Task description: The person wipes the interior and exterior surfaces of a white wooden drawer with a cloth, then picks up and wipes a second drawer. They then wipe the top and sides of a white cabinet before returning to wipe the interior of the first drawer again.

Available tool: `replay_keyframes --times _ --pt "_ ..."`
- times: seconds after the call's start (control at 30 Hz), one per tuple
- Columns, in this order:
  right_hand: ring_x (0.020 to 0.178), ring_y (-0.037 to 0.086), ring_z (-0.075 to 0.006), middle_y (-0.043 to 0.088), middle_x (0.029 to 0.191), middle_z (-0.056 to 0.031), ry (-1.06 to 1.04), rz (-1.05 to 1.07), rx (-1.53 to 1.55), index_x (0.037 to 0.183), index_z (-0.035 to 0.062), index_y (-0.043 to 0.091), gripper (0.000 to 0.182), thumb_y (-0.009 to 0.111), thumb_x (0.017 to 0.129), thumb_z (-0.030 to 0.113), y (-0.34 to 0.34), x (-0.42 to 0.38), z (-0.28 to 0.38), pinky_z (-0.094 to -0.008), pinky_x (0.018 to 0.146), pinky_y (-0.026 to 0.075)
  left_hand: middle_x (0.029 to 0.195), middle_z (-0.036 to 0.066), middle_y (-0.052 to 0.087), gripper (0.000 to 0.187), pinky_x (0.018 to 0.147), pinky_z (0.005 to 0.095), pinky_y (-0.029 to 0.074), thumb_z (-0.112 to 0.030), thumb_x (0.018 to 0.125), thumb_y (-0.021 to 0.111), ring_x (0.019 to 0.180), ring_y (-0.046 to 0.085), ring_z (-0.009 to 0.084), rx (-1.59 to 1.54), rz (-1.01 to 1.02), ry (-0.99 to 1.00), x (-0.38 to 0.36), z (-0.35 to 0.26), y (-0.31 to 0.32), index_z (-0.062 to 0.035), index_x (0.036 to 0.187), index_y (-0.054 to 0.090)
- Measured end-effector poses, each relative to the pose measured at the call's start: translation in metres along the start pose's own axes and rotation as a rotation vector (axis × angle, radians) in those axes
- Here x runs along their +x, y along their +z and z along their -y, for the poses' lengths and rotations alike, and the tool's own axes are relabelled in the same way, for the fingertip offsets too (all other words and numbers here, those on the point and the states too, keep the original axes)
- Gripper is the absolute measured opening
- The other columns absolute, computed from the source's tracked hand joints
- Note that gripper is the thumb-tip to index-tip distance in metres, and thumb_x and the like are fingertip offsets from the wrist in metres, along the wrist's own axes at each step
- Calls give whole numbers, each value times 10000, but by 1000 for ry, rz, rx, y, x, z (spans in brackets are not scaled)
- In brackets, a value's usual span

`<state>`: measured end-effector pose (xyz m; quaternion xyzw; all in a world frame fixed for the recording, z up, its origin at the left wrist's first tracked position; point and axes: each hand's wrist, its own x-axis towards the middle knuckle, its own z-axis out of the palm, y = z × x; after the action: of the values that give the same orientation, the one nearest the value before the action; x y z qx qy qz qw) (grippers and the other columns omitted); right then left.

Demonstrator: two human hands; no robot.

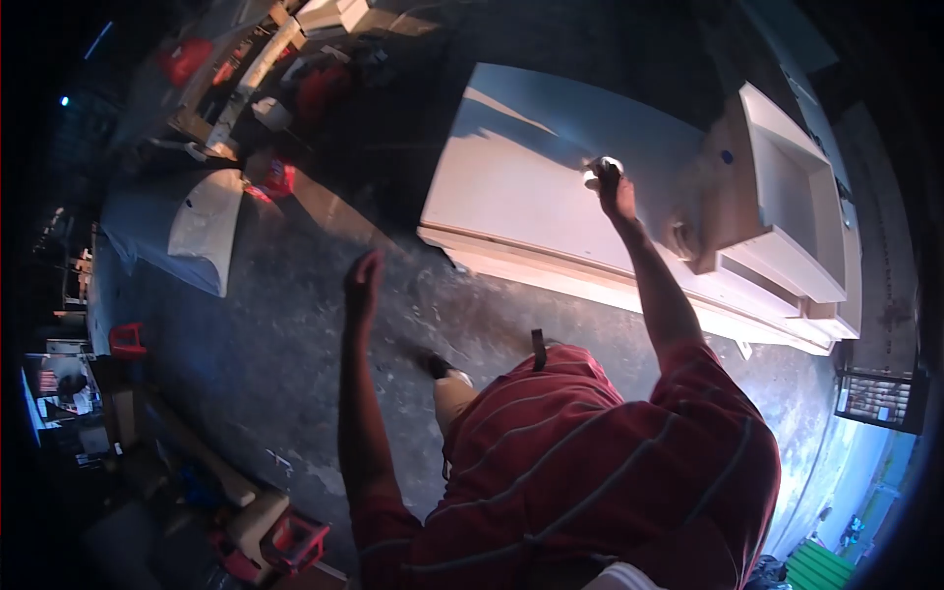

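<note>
My right hand (619, 200) is stretched out over a wide, pale panel (521, 192). Its fingers are closed round a small white wad (592, 175), which looks like crumpled cloth and sits at the panel's surface. A round, tan object (681, 238), too blurred to name, lies nearer the panel's right end. Beyond it, an open box-like drawer unit (749, 187) stands on that end. My left hand (363, 280) hangs over the floor, apart from the panel, with its fingers loosely extended and nothing visible in them.
Concrete floor (295, 334) lies between me and the panel. To the left stands a curved pale piece (206, 226). Timber lengths (261, 69) and red items (280, 179) are at the upper left. A red stool (295, 541) is among clutter at the lower left.
</note>
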<state>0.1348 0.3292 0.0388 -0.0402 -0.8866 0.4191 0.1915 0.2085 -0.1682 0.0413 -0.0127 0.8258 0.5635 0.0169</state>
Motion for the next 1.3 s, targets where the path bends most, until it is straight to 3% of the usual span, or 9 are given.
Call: replay_keyframes --times 0.2,0.27,0.4,0.6,0.73,0.8,0.93,1.27,1.3 --pt "776 657 -206 651 841 -132 -106 243 610 970 8 603 347 502 929 338 111 36 226 -320 686 502 1224 116 532 551 879 364 450 -493 922 422 1105 533 256 -164 308 3 113 -110 -31 -134 1339 396" --pt "736 628 -233 614 818 -139 -267 270 188 911 14 605 342 496 931 338 131 51 308 -341 659 478 1228 101 530 588 900 387 442 -537 913 398 1094 542 240 -204 297 -69 146 -131 -45 -136 1342 379" --pt "755 507 -317 522 765 -153 -430 288 334 793 14 573 427 418 953 378 240 107 387 -388 696 410 1212 81 537 475 930 388 439 -418 963 333 1072 555 216 -1029 539 -120 236 -96 -98 -79 1284 419" --pt "1012 524 -312 538 1051 -180 -292 404 540 1214 40 476 402 452 944 337 422 145 390 -379 924 413 1097 107 552 322 888 352 452 -214 932 452 1008 561 224 -1074 114 219 313 -51 -196 -32 1198 446" --pt "659 642 -147 623 828 -122 151 880 829 1185 17 418 467 490 922 396 523 146 425 -272 459 502 1077 59 508 368 886 333 439 -146 828 535 1048 524 179 -487 -382 78 342 26 -261 -62 1178 456" --pt "603 627 -321 622 735 -194 -418 653 378 1057 16 479 265 489 908 236 569 152 430 -413 533 480 1081 70 511 397 880 329 444 -134 825 551 1060 515 184 -797 -367 20 345 52 -285 -73 1202 442" --pt "728 615 -407 619 771 -236 -247 917 55 1022 31 511 357 456 905 364 598 183 433 -476 642 474 1077 71 508 325 863 326 454 -231 905 511 1023 521 190 -949 -445 -188 369 61 -293 -80 1184 444" --pt "1082 515 -324 547 1129 -159 -52 252 330 1289 112 421 484 534 855 293 568 302 268 -400 883 440 1296 63 449 429 1009 333 338 -245 925 402 1195 441 181 -363 674 302 605 127 -141 -86 1323 388" --pt "1111 493 -328 521 1179 -159 8 329 247 1324 126 386 553 558 830 306 545 322 255 -403 896 441 1287 63 458 425 1002 339 344 -249 921 410 1187 446 186 -575 742 26 628 105 -113 -95 1317 396"
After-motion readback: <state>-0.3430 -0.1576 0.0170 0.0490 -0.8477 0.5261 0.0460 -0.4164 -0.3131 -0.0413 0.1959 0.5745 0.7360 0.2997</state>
